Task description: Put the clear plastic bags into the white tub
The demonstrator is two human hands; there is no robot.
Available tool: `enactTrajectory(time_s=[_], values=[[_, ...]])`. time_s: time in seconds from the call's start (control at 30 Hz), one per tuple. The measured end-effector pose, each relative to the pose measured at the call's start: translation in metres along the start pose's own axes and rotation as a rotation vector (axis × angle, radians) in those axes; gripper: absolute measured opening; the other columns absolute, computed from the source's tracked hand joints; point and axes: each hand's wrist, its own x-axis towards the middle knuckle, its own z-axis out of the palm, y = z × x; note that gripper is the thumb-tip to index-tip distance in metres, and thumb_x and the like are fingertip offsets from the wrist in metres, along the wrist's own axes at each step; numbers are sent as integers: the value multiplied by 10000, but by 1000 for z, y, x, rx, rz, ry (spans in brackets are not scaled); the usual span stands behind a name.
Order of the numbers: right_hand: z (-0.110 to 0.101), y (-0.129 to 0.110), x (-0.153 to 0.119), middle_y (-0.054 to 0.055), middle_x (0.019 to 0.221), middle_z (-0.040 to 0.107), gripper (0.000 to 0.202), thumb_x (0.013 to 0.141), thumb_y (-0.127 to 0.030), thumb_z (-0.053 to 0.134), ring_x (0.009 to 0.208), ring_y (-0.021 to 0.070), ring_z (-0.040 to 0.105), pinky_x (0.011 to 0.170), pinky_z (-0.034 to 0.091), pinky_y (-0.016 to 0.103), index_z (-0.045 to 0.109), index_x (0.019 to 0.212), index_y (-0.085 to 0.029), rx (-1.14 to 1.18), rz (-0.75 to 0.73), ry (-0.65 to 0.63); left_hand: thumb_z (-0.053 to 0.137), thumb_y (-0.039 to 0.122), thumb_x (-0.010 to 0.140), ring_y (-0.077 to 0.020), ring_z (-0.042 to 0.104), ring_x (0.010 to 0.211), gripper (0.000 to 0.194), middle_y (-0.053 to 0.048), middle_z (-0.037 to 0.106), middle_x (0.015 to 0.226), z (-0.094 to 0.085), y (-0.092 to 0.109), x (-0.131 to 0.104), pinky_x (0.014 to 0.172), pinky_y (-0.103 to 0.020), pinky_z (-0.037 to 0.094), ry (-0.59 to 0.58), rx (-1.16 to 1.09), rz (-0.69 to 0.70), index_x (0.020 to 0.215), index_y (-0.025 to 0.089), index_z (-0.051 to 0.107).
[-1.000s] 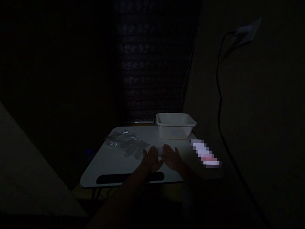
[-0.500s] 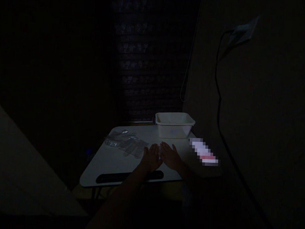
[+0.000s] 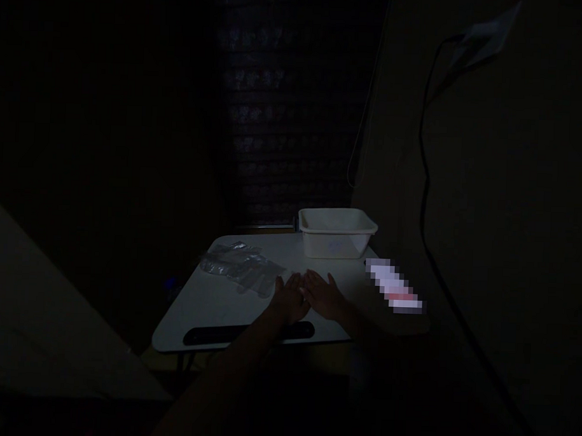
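Note:
In dim light, my left hand (image 3: 289, 300) is over the middle of a white table (image 3: 221, 304), palm down with its fingers spread. My right hand (image 3: 323, 295) is right beside it, fingers outstretched, and the fingertips of the two hands meet or nearly meet. Neither hand shows an object in it. Clear crumpled plastic (image 3: 241, 267), with glove-like finger shapes along its near edge, lies just left of my left hand. Beyond my hands stands a white plastic basin (image 3: 338, 246).
A pixelated bright item (image 3: 393, 285) lies at the table's right side. A black slot (image 3: 215, 334) runs along the front edge. On the right wall, a dark cable (image 3: 425, 178) hangs from a socket (image 3: 483, 43). Dark blinds (image 3: 261, 115) cover the back.
The view has shifted slightly, so the basin and socket sit a little higher and farther right. My hands have drawn slightly closer together at the fingertips.

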Motion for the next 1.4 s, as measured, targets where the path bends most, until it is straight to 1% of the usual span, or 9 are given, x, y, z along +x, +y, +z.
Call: enactTrajectory(time_s=[0.13,0.27,0.5,0.6,0.73,0.9,1.1,1.27,1.4], values=[[0,-1,0,93,1339,297,535,846,-410,109,1242,185,205,960,161,512,324,1260,-148,1,6,-13,179,375,812,-258,189,1238,570,-173,241,1341,-2,0,0,929,-565,135,3,-4,-1,1293,71,213],[1,-1,1,86,1332,313,511,846,-406,136,1234,190,229,961,184,490,342,1252,-175,-18,14,12,165,383,813,-259,198,1235,573,-174,244,1339,-2,0,0,930,-559,143,7,-12,-8,1284,65,239],[2,1,0,100,1348,270,530,843,-413,152,1245,201,200,970,186,464,318,1266,-140,-62,21,96,174,440,805,-265,133,1252,626,-173,198,1356,1,-1,0,927,-533,176,44,-9,-58,1298,53,183],[2,2,1,91,1338,296,508,850,-381,134,1239,194,217,967,176,481,326,1262,-155,-43,-8,69,179,437,806,-255,125,1255,614,-150,192,1364,2,-2,1,935,-530,163,40,-15,-24,1304,78,173],[3,2,2,87,1337,300,503,852,-381,126,1238,187,218,968,154,489,330,1260,-170,-18,-8,20,184,400,810,-244,148,1253,570,-142,200,1363,4,-3,3,939,-541,136,4,-19,3,1299,107,209],[0,1,1,81,1342,294,503,852,-383,115,1239,180,216,966,160,495,324,1262,-180,-34,-13,-2,193,396,810,-245,169,1247,572,-151,217,1355,4,-4,3,935,-542,140,16,-34,17,1300,100,203],[-3,-1,1,82,1345,286,516,848,-393,117,1243,185,205,965,168,497,319,1265,-166,-35,-3,-34,185,389,811,-248,177,1243,574,-161,236,1347,0,-3,3,928,-551,147,-7,-17,20,1297,84,200],[-1,-1,1,73,1344,289,515,848,-386,120,1245,177,200,971,158,490,307,1270,-157,-24,6,5,173,399,811,-247,138,1254,583,-151,201,1360,0,-1,2,931,-556,146,-8,-25,-4,1301,83,189],[1,0,0,105,1357,242,555,832,-422,179,1251,197,176,976,147,486,281,1280,-109,-38,69,50,155,460,801,-253,108,1259,655,-175,163,1363,2,-2,2,941,-544,143,9,-28,-97,1297,31,173]])
